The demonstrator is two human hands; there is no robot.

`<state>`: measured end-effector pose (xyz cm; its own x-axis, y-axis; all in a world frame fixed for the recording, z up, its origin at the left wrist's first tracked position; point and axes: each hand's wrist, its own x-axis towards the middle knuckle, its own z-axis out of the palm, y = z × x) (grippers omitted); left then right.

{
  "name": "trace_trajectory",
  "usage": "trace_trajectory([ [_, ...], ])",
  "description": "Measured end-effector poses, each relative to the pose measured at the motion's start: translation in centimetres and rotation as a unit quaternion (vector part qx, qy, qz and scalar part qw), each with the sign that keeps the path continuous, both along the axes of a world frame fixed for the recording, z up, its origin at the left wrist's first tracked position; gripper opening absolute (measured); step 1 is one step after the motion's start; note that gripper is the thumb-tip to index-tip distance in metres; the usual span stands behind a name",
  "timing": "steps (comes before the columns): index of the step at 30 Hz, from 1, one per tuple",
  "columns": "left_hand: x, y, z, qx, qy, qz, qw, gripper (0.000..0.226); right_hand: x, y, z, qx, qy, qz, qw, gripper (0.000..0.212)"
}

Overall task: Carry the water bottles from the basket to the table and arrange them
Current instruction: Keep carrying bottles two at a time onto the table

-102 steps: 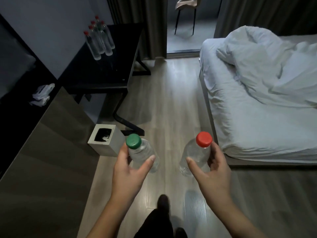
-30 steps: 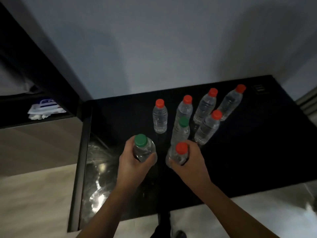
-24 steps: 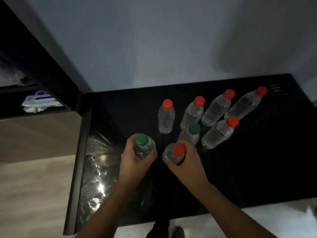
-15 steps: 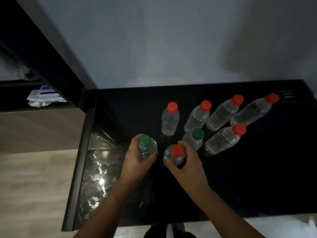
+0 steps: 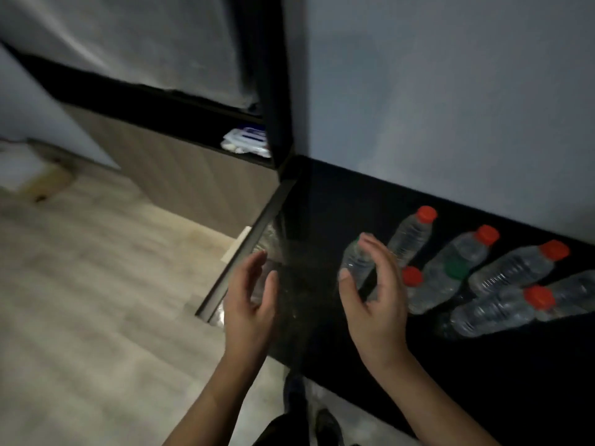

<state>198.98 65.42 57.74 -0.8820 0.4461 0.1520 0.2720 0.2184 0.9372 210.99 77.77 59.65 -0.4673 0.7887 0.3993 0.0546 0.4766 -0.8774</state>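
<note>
1. Pale wood floor (image 5: 96, 300) fills the left of the frame, blurred, with a light box-like thing (image 5: 29, 169) at the far left edge.
2. Above it, upper left to centre, runs a dark shelf (image 5: 180, 123) over a wood-grain cabinet front (image 5: 193, 175); a white packet (image 5: 248, 143) lies in the shelf beside a black upright post (image 5: 273, 91).
3. Left hand (image 5: 249, 304) hovers over the left edge of the black table (image 5: 483, 381) — fingers spread and slightly curled, holding nothing.
4. Right hand (image 5: 375, 300) is just right of it, over the table, also spread and empty; its fingertips overlap the green-capped bottle (image 5: 355, 263) standing behind it, and whether they touch cannot be told.
5. Right of that hand the water bottles (image 5: 483, 275) stand clustered on the table near the grey wall (image 5: 450, 91) — most have red caps, one in the middle a green cap (image 5: 455, 268).
6. At the bottom centre of the frame, dark trousers and a shoe (image 5: 325, 423) show above the floor.
</note>
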Motion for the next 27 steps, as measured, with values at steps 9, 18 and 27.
trace_trajectory([
  [9,-5.0,-14.6,0.4,0.071,-0.029,0.257,0.963,0.031,-10.7,-10.7,-0.5,-0.169,-0.050,0.219,0.960,0.048],
  [18,-15.4,-28.0,-1.0,0.092,-0.047,0.360,0.927,0.030,-25.1,-22.4,-1.6,-0.223,-0.073,0.314,0.920,0.045],
  [27,-30.2,-37.0,-1.4,0.117,-0.044,0.395,0.910,0.027,-40.7,-31.0,-1.8,-0.217,-0.091,0.359,0.903,0.044],
])
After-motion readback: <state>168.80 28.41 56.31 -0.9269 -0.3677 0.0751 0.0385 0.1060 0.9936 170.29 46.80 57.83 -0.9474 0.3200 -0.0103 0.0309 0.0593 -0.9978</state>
